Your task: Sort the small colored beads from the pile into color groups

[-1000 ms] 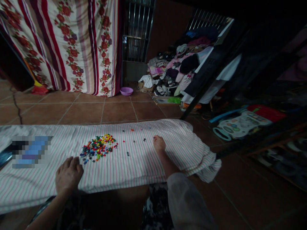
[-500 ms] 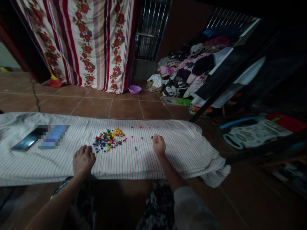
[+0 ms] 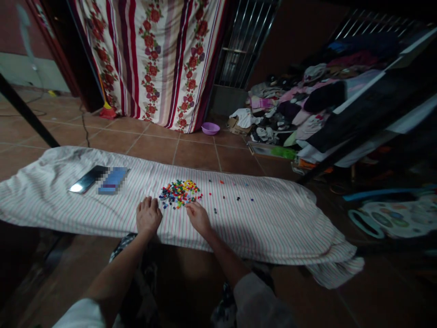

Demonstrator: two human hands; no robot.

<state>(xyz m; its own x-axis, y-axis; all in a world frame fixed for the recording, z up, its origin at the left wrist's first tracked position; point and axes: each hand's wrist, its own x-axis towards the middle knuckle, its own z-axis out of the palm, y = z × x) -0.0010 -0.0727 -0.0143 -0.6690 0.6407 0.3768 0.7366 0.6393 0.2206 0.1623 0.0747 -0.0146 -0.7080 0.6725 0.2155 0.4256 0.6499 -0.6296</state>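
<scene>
A pile of small bead-like pieces (image 3: 180, 191) in many colours lies on the striped cloth (image 3: 269, 228). My left hand (image 3: 149, 216) rests palm down on the cloth just left of the pile, its fingers spread a little and holding nothing. At the near right edge of the pile is my right hand (image 3: 199, 217), thumb and fingers pinched together; whatever lies between the tips is too small to make out. Several single pieces sit apart to the right, among them a dark pair (image 3: 238, 198) and a blue piece (image 3: 252, 199).
Left of the pile lie a dark phone (image 3: 87, 179) and a blurred-out blue object (image 3: 112, 181). Beyond the cloth-covered surface, a purple basin (image 3: 210, 129) stands on the tiled floor near a floral curtain (image 3: 164, 64). A clothes heap (image 3: 290, 105) fills the back right.
My right hand has moved left from the scattered pieces to the pile's edge. A blue piece now shows to the right of the dark pair. The view has turned left; my left hand stays beside the pile.
</scene>
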